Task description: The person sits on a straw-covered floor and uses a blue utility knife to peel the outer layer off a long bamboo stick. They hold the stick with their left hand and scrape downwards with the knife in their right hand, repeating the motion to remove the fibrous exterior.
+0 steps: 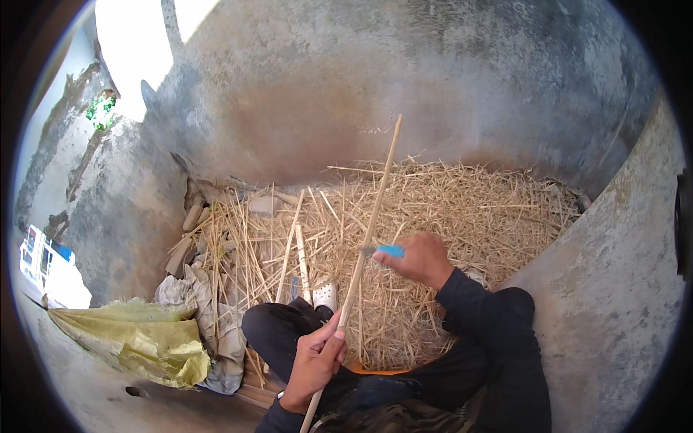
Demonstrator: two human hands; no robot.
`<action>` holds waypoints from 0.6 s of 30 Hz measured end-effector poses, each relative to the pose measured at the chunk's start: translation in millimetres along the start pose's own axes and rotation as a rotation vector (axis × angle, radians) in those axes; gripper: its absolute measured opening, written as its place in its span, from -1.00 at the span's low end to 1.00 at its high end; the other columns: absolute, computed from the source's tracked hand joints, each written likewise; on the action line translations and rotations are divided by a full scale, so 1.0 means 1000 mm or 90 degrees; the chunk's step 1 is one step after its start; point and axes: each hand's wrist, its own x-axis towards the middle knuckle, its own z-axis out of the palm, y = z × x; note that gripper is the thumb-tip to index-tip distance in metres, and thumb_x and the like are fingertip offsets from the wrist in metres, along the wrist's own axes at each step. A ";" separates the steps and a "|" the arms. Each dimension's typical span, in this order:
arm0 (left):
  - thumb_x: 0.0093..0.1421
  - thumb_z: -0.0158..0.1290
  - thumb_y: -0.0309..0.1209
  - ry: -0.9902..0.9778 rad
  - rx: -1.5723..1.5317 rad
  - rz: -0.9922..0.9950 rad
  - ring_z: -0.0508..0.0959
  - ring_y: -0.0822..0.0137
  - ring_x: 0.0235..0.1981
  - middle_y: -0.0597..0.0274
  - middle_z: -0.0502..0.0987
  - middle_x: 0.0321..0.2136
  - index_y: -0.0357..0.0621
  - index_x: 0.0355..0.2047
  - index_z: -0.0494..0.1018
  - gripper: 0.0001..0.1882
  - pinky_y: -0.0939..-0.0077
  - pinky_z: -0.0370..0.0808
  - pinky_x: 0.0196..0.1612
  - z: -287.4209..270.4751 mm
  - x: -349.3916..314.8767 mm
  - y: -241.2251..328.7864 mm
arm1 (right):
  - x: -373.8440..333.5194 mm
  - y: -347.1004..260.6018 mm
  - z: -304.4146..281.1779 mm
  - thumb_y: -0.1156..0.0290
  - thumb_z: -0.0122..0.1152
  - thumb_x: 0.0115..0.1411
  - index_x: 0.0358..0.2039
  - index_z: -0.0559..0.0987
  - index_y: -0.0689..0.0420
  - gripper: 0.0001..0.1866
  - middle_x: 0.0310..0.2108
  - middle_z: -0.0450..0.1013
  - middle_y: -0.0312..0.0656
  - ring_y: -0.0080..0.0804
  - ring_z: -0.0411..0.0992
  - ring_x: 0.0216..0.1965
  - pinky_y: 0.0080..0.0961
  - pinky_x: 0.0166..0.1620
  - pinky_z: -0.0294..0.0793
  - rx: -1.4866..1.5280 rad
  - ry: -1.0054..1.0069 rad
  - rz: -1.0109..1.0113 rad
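Observation:
A long pale strip of wood or bamboo [380, 195] slants up and away from my lap toward the far wall. My left hand [314, 361] is closed around its lower part, the thumb lying along it. In my right hand [422, 258] is a small knife with a blue handle [390, 250]. Its short grey blade meets the strip, or nearly so, around mid-length; exact contact is too small to tell. The fingers under the handle are partly hidden.
Shavings [476, 209] cover the floor ahead, by a concrete wall [404, 79]. More strips [301, 252] lie to the left, near a white perforated shoe [325, 295]. A yellow-green sack [137, 339] and a greyish cloth [229, 353] are at lower left. Another wall [613, 252] rises on my right.

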 end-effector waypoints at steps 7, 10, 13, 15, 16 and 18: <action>0.35 -0.07 -0.42 0.016 0.051 0.062 0.22 0.69 -0.61 0.49 0.29 -0.62 -0.20 0.24 0.25 -0.54 0.76 0.20 -0.55 0.002 0.000 -0.003 | -0.019 -0.021 0.002 -0.49 -0.01 -0.01 -0.75 0.57 0.01 -0.25 -0.82 0.37 -0.17 -0.20 0.39 -0.76 -0.26 -0.61 0.35 -0.045 -0.063 -0.124; 0.34 -0.07 -0.46 0.033 0.142 0.061 0.21 0.69 -0.56 0.52 0.26 -0.60 -0.27 0.23 0.23 -0.54 0.75 0.20 -0.51 0.005 0.000 0.005 | -0.003 -0.002 0.009 -0.47 0.02 0.00 -0.76 0.56 0.06 -0.24 -0.83 0.35 -0.16 -0.16 0.40 -0.75 -0.24 -0.61 0.35 -0.038 -0.006 -0.077; 0.33 -0.06 -0.48 0.015 0.118 0.048 0.20 0.69 -0.54 0.52 0.26 -0.58 -0.31 0.22 0.23 -0.54 0.76 0.19 -0.50 0.007 0.003 0.003 | 0.008 0.021 0.015 -0.44 -0.03 0.06 -0.79 0.53 0.10 -0.21 -0.85 0.33 -0.13 -0.16 0.41 -0.74 -0.22 -0.62 0.33 -0.019 0.028 -0.020; 0.33 -0.06 -0.49 0.012 0.118 0.050 0.20 0.69 -0.53 0.53 0.27 -0.56 -0.31 0.22 0.23 -0.54 0.77 0.19 -0.49 0.012 -0.002 0.004 | 0.019 0.037 0.011 -0.50 -0.11 0.05 -0.77 0.56 0.11 -0.16 -0.85 0.34 -0.13 -0.18 0.42 -0.75 -0.24 -0.63 0.36 -0.045 0.037 0.041; 0.33 -0.06 -0.49 0.011 0.118 0.047 0.20 0.69 -0.53 0.53 0.27 -0.55 -0.31 0.22 0.23 -0.54 0.77 0.19 -0.49 0.014 -0.005 0.003 | 0.021 0.040 0.011 -0.53 -0.15 0.04 -0.75 0.57 0.11 -0.13 -0.85 0.35 -0.14 -0.19 0.42 -0.76 -0.25 -0.64 0.37 -0.056 0.036 0.073; 0.33 -0.07 -0.49 0.017 0.125 0.032 0.21 0.69 -0.51 0.53 0.28 -0.52 -0.32 0.22 0.23 -0.54 0.78 0.19 -0.47 0.010 -0.008 0.005 | 0.012 0.029 0.010 -0.54 -0.17 0.04 -0.76 0.56 0.10 -0.13 -0.85 0.34 -0.14 -0.19 0.43 -0.75 -0.26 -0.64 0.38 -0.044 -0.019 0.037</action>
